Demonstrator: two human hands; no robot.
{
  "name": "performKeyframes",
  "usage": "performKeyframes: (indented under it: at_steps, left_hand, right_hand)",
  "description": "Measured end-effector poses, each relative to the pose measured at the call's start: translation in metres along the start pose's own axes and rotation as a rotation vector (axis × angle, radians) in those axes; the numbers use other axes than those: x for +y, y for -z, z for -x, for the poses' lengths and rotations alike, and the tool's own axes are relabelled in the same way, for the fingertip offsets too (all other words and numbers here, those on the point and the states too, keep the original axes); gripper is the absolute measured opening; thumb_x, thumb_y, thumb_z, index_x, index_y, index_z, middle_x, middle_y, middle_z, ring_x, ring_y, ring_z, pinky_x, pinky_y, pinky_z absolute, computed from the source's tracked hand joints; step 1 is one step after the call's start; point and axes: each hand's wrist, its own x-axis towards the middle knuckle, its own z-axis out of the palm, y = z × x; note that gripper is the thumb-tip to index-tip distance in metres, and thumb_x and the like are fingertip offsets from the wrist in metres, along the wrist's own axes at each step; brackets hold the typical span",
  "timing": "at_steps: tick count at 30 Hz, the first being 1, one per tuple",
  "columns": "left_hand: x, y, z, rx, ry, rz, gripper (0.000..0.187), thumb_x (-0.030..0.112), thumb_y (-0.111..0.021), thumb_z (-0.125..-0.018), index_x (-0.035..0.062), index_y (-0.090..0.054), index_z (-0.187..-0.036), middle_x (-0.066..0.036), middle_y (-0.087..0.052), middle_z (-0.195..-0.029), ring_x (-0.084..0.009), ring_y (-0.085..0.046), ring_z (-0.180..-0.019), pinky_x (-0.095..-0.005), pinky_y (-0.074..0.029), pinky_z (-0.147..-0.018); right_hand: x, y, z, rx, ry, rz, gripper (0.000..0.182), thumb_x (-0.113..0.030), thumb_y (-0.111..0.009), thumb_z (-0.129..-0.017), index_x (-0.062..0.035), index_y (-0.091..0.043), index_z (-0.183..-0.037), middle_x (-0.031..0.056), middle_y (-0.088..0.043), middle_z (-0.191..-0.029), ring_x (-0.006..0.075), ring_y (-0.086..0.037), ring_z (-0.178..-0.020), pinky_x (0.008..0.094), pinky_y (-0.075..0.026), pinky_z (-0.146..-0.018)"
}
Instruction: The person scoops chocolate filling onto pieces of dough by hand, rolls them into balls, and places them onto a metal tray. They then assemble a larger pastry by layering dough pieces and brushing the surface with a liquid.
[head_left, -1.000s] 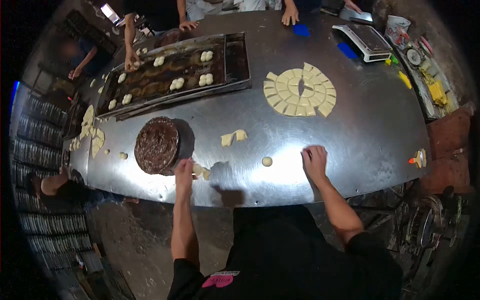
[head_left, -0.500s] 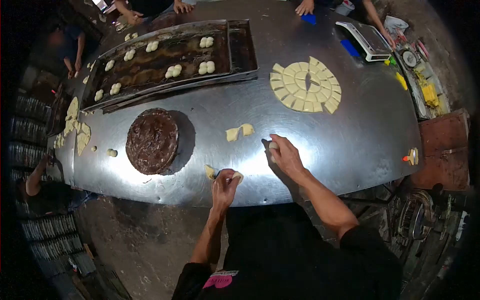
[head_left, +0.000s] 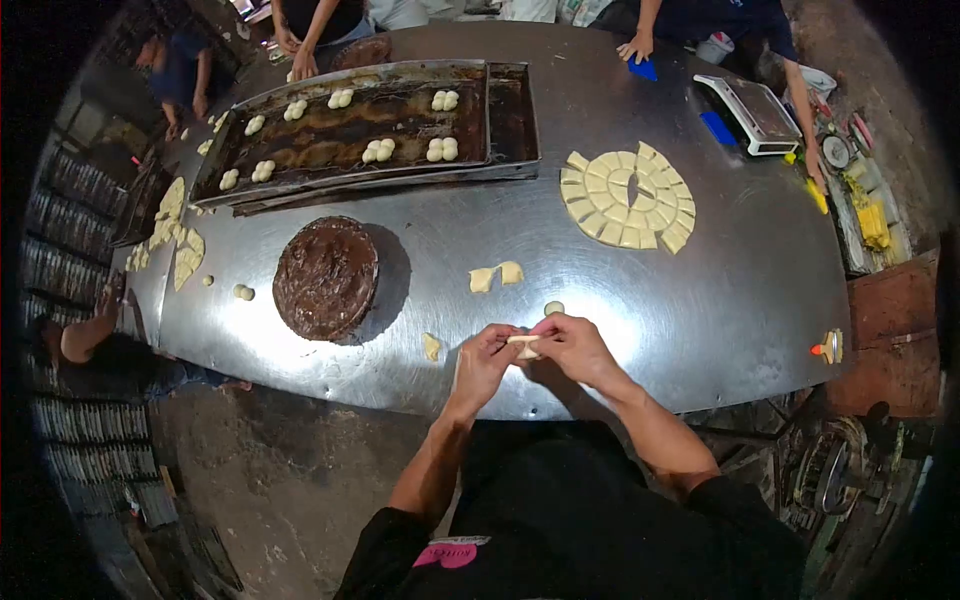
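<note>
A small piece of pale dough is pinched between both hands above the near part of the metal table. My left hand grips its left end, and my right hand has the other, fingertips close together. Just beyond my right hand sits a rounded dough ball. A loose dough scrap lies left of my left hand. Farther off are two flat dough pieces, one on the left and one on the right. A round mound of dark brown paste stands to the left.
A dough disc cut into many pieces lies at the right. Behind the paste, a dark baking tray carries clustered dough balls. A white scale stands far right. Co-workers' hands reach over the far and left table edges.
My left hand has moved right with its dough piece. My right hand has left the dough ball on the table and come in to grip the same piece. The view has shifted slightly.
</note>
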Motion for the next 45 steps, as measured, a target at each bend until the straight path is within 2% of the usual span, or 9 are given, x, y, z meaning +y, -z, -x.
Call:
performKeyframes:
  at_steps: [5,16,21,23,28,32,36,38,45]
  left_hand:
    - [0.004,0.014,0.005,-0.062,0.029,0.218,0.023,0.007,-0.055,-0.089,-0.0023,-0.057,-0.110,-0.012,-0.062,-0.105,-0.0151,-0.061,-0.093,-0.0277,-0.049,-0.073]
    - [-0.031,0.040,0.053,0.534,-0.162,-0.392,0.042,0.019,-0.050,-0.094,0.0075,-0.047,-0.135,-0.017,-0.043,-0.139,-0.0277,-0.040,-0.129,-0.0327,-0.035,-0.103]
    - [-0.020,0.110,0.091,0.646,-0.211,-0.456,0.039,0.012,-0.057,-0.090,0.0068,-0.053,-0.128,-0.017,-0.036,-0.145,-0.0282,-0.037,-0.132,-0.0349,-0.037,-0.103]
    - [-0.023,0.137,0.103,0.702,-0.156,-0.337,0.033,0.012,-0.057,-0.089,0.0039,-0.057,-0.122,-0.017,-0.044,-0.139,-0.0288,-0.046,-0.124,-0.0334,-0.041,-0.098]
    - [-0.025,0.182,0.130,0.780,-0.100,-0.226,0.028,0.012,-0.056,-0.089,0.0024,-0.060,-0.115,-0.015,-0.056,-0.125,-0.0189,-0.060,-0.091,-0.0292,-0.048,-0.081]
    - [-0.031,0.194,0.124,0.728,0.030,0.074,0.026,0.015,-0.053,-0.093,0.0040,-0.061,-0.115,-0.012,-0.059,-0.119,-0.0155,-0.058,-0.084,-0.0263,-0.047,-0.077]
    - [-0.026,0.187,0.089,0.700,-0.105,0.597,0.034,0.012,-0.049,-0.095,-0.0030,-0.051,-0.125,-0.012,-0.058,-0.118,-0.0227,-0.057,-0.106,-0.0357,-0.047,-0.090]
    - [-0.012,0.180,0.080,0.679,-0.119,0.653,0.033,0.013,-0.048,-0.095,-0.0046,-0.049,-0.123,-0.012,-0.059,-0.114,-0.0241,-0.057,-0.104,-0.0384,-0.047,-0.091]
    - [0.001,0.142,0.077,0.599,-0.259,0.662,0.014,0.008,-0.057,-0.090,-0.0003,-0.053,-0.101,-0.012,-0.061,-0.100,-0.0211,-0.061,-0.091,-0.0379,-0.049,-0.087]
  right_hand:
    - [-0.001,0.004,0.002,-0.243,-0.139,-0.794,0.024,-0.006,-0.062,-0.086,0.0007,-0.054,-0.108,0.0126,-0.065,-0.094,0.0160,-0.063,-0.081,0.0276,-0.053,-0.069]
    - [-0.037,-0.124,-0.051,-0.084,-0.289,-0.966,0.040,-0.006,-0.055,-0.090,-0.0030,-0.045,-0.128,0.0075,-0.063,-0.097,0.0148,-0.059,-0.089,0.0299,-0.048,-0.077]
    - [-0.088,-0.200,-0.123,-0.214,0.325,0.123,0.038,-0.004,-0.051,-0.088,-0.0067,-0.048,-0.125,0.0132,-0.062,-0.097,0.0225,-0.061,-0.087,0.0356,-0.050,-0.074]
    - [-0.097,-0.227,-0.149,-0.146,1.130,0.562,0.032,-0.003,-0.051,-0.083,-0.0015,-0.051,-0.114,0.0160,-0.062,-0.082,0.0277,-0.063,-0.073,0.0370,-0.051,-0.064]
    - [-0.076,-0.271,-0.174,-0.351,1.257,0.878,0.010,-0.011,-0.051,-0.081,-0.0038,-0.049,-0.086,0.0139,-0.062,-0.076,0.0324,-0.063,-0.073,0.0421,-0.050,-0.060]
    - [-0.101,-0.273,-0.170,-0.499,0.973,1.007,0.013,-0.006,-0.050,-0.080,-0.0020,-0.053,-0.092,0.0158,-0.063,-0.077,0.0346,-0.063,-0.075,0.0447,-0.049,-0.068]
    - [-0.096,-0.265,-0.178,-0.552,0.496,0.462,0.033,0.001,-0.047,-0.081,-0.0027,-0.056,-0.112,0.0169,-0.065,-0.091,0.0280,-0.065,-0.084,0.0388,-0.051,-0.073]
    - [-0.119,-0.240,-0.151,-0.791,-0.274,-0.208,0.035,0.003,-0.048,-0.081,-0.0020,-0.055,-0.114,0.0107,-0.064,-0.095,0.0197,-0.064,-0.082,0.0320,-0.051,-0.070]
    - [-0.099,-0.166,-0.088,-0.644,-0.446,-0.643,0.039,0.005,-0.046,-0.084,0.0030,-0.049,-0.122,0.0128,-0.059,-0.108,0.0209,-0.060,-0.095,0.0328,-0.052,-0.080]
